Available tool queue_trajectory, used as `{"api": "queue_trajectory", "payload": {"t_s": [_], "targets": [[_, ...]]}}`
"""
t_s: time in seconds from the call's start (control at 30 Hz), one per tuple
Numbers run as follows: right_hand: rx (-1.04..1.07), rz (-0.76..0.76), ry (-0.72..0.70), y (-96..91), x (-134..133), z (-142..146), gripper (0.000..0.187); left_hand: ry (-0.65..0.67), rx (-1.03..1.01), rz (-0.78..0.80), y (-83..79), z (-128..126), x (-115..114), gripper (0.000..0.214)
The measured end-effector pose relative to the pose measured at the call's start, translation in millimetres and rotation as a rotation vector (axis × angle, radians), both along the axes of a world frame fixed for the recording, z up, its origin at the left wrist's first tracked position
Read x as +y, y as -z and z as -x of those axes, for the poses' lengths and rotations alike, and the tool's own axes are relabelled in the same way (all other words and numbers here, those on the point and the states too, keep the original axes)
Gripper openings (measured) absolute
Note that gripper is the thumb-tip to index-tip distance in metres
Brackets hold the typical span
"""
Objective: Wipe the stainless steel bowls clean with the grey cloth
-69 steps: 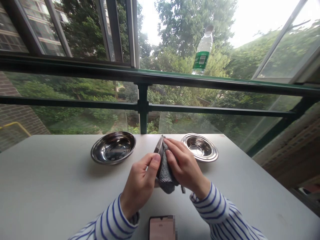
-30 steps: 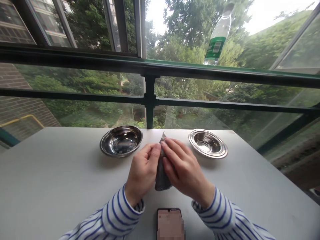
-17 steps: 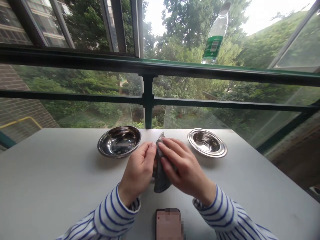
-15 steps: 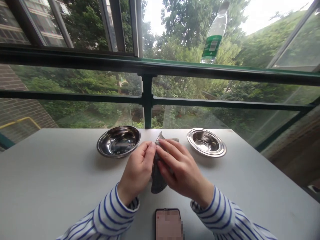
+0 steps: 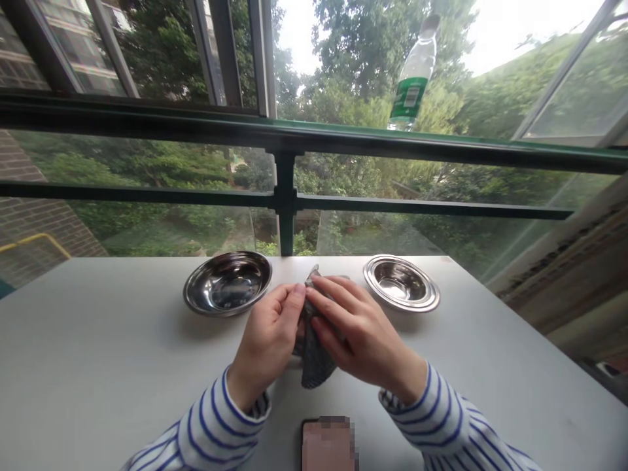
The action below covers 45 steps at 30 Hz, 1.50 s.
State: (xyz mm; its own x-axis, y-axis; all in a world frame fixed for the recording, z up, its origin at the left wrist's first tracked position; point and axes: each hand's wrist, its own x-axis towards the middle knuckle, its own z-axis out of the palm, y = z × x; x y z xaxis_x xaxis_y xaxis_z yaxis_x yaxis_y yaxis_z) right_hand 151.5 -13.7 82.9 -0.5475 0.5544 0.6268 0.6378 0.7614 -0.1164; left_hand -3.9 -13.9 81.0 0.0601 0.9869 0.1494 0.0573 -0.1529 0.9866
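Note:
A grey cloth [image 5: 318, 360] hangs between my two hands above the white table, its lower end drooping. My right hand [image 5: 360, 330] is closed over the cloth, fingers bent and pressing on it from the right. My left hand [image 5: 269, 333] is closed at the cloth's other side, thumb up, its fingertips meeting those of the right hand. What the left fingers grip is hidden. A narrow pale tip pokes up beyond the fingers; I cannot tell whether it is cloth or something wrapped in it.
A wide steel bowl [image 5: 228, 284] stands at the back left of the white table [image 5: 122, 366], and a smaller rimmed steel bowl [image 5: 401, 282] at the back right. A phone [image 5: 328, 445] lies at the front. On the green railing [image 5: 343, 139] stands a plastic bottle [image 5: 411, 91].
The cloth's drooping end has shifted slightly, and its right corner shows less behind the fingers. Both hands keep nearly the same hold. The whole view has tilted a little.

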Motion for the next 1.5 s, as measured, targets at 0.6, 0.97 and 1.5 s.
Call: {"api": "queue_trajectory", "payload": {"t_s": [0.6,0.97,1.5], "targets": [[0.212,0.112,0.061,-1.1,0.9,-6.3,0.037,0.107,0.01,-0.005,-1.3,-1.6,-4.5,0.034],[0.301,0.202,0.106,2.9,8.7,-7.4,0.035,0.114,-0.032,0.017,0.0,-3.9,-6.7,0.034],[0.213,0.076,0.022,-0.2,1.0,-5.5,0.037,0.04,-0.019,-0.022,-4.1,-3.2,-9.5,0.029]]}}
